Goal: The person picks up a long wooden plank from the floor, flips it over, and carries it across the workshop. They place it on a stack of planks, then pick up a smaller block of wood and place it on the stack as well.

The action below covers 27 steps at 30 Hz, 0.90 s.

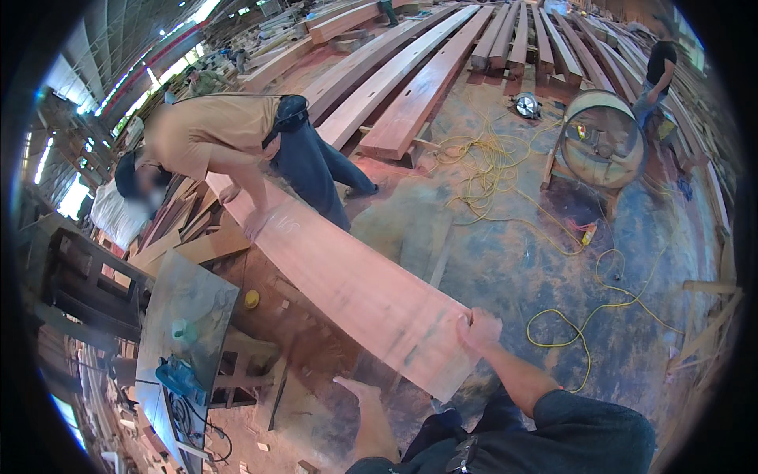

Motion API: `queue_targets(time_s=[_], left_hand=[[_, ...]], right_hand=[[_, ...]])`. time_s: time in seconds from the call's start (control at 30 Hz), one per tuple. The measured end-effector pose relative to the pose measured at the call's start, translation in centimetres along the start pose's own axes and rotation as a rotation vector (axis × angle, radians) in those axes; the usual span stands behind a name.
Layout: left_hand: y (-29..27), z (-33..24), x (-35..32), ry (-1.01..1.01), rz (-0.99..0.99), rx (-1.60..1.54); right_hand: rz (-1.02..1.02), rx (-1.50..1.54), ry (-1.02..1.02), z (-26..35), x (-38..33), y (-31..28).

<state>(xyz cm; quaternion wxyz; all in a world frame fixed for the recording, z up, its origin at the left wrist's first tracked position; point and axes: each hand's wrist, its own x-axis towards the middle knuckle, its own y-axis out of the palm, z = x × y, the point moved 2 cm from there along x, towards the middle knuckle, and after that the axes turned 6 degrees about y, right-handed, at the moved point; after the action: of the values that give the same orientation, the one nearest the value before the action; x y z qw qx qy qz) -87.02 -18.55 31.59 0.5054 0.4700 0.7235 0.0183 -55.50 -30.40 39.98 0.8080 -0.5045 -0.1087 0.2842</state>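
Note:
A long, wide reddish wooden plank (347, 280) slants from the upper left down toward me. My right hand (479, 330) grips its right edge close to the near end, thumb on the top face. Off the plank's left side, my left hand (358, 389) is held out with its fingers stretched, apparently touching nothing. At the far end, a co-worker (229, 134) in a tan shirt bends over with both hands on the plank.
A metal-topped bench (185, 304) carries a blue power tool (180, 378). Yellow cord (493, 162) coils across the floor toward a large drum fan (602, 141). Long beams (426, 87) lie in rows at the back; scrap boards (189, 237) pile at left. Another person (662, 63) stands far right.

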Motion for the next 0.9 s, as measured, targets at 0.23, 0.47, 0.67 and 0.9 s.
queue_targets(time_s=[0.23,0.47,0.67,0.9], left_hand=[[2.0,1.9,-1.5,-0.233,0.478,0.284],[-0.7,1.8,-1.0,-0.074,0.181,0.710],[-0.2,10.1,-3.1,0.320,0.105,0.849],[2.9,11.0,-7.0,0.499,-0.216,0.869]], right_hand=[[-0.024,-0.020,-0.029,0.0,0.0,-0.5],[-0.002,0.000,-0.017,-0.1,0.3,0.5],[-0.097,-0.073,-0.087,-0.8,0.8,1.5],[-0.014,-0.051,-0.063,-0.6,0.5,1.1]])
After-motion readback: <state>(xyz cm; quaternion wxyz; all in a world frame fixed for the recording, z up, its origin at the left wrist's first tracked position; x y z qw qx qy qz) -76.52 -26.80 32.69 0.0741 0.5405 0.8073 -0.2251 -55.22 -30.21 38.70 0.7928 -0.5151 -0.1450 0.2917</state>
